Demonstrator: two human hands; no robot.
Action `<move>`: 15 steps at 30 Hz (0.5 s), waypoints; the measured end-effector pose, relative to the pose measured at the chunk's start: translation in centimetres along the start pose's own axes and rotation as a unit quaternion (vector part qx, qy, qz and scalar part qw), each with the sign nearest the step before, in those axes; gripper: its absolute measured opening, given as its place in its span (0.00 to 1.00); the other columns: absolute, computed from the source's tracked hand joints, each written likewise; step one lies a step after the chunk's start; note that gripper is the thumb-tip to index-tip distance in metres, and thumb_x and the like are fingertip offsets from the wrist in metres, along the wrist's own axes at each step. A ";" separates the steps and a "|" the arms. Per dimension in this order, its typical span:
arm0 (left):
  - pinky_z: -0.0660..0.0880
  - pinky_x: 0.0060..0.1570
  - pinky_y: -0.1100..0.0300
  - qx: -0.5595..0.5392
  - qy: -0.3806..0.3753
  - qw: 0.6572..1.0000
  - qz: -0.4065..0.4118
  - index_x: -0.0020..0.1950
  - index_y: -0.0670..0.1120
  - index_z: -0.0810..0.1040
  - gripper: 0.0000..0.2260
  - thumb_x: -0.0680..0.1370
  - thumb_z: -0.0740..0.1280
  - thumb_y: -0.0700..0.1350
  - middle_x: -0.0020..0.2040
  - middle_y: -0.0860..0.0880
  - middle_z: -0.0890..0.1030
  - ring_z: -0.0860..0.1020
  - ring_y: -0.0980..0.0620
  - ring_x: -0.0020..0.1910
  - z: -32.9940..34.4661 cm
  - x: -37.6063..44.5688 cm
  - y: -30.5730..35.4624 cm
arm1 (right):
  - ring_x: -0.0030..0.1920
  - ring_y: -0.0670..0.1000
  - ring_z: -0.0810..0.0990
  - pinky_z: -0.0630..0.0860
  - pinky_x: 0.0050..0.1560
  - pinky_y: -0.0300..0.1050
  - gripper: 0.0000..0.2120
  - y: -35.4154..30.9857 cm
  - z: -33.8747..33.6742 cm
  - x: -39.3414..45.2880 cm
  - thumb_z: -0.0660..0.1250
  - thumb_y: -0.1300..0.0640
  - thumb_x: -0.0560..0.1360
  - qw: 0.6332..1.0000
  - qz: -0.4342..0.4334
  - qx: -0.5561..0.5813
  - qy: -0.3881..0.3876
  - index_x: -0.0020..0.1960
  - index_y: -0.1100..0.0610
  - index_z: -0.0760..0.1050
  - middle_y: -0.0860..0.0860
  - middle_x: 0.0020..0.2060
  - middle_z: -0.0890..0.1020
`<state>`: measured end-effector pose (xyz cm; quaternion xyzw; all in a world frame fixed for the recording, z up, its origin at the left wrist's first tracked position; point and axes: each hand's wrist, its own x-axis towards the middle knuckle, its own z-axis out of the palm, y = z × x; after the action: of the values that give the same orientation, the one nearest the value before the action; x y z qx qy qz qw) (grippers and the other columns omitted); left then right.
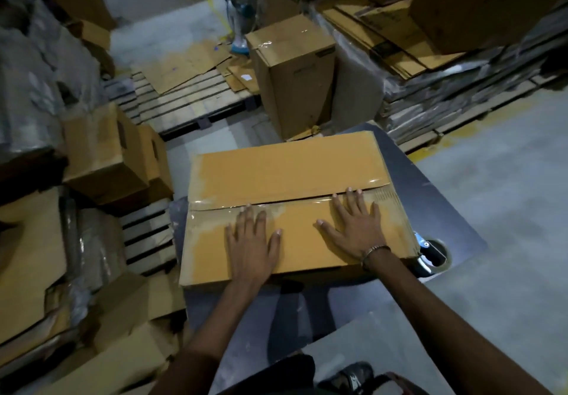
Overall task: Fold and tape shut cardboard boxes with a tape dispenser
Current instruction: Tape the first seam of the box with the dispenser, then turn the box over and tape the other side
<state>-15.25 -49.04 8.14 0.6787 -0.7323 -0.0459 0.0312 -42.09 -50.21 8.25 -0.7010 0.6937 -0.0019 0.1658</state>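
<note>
No writing could be read on the cardboard box (285, 176), which lay on a dark table (445, 210) under both hands, its flaps closed and clear tape (276, 202) along the seam. The left hand (252, 241) and right hand (353, 225) pressed flat on the near flap, fingers straight, fingertips at the seam. Just right of the right wrist, the tape dispenser (428, 254) peeked from behind the box corner; beyond the fingertips stood a taped upright box (295, 71) and a fan (242, 13).

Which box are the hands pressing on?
The wide flat box on the dark table, with shiny tape along its middle seam. Both hands lie flat on it; the tall box behind stands untouched.
</note>
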 end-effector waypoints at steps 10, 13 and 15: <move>0.53 0.81 0.38 -0.025 -0.030 0.992 0.122 0.84 0.45 0.62 0.34 0.86 0.44 0.65 0.85 0.44 0.60 0.58 0.46 0.84 2.1 3.0 6.9 | 0.65 0.54 0.77 0.73 0.61 0.54 0.16 6.9 -0.7 -4.2 0.62 0.46 0.83 0.894 0.154 0.225 0.356 0.64 0.54 0.79 0.52 0.62 0.82; 0.54 0.80 0.37 -0.021 -0.032 0.986 0.164 0.83 0.43 0.66 0.34 0.86 0.46 0.64 0.83 0.43 0.64 0.61 0.45 0.83 2.3 3.5 9.9 | 0.57 0.55 0.79 0.75 0.55 0.51 0.15 11.0 1.4 -5.1 0.59 0.48 0.84 0.820 0.313 0.316 0.360 0.58 0.56 0.81 0.52 0.53 0.84; 0.53 0.81 0.38 -0.022 -0.033 0.981 0.188 0.83 0.43 0.65 0.34 0.86 0.45 0.64 0.84 0.44 0.63 0.60 0.46 0.83 2.6 4.0 12.1 | 0.53 0.57 0.81 0.71 0.47 0.46 0.12 13.7 3.4 -5.4 0.61 0.52 0.83 0.817 0.383 0.315 0.296 0.51 0.57 0.81 0.54 0.47 0.84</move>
<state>-27.82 -52.06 6.84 0.5265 -0.8461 -0.0776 0.0304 -54.80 -43.94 3.03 -0.2543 0.8833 -0.3635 0.1516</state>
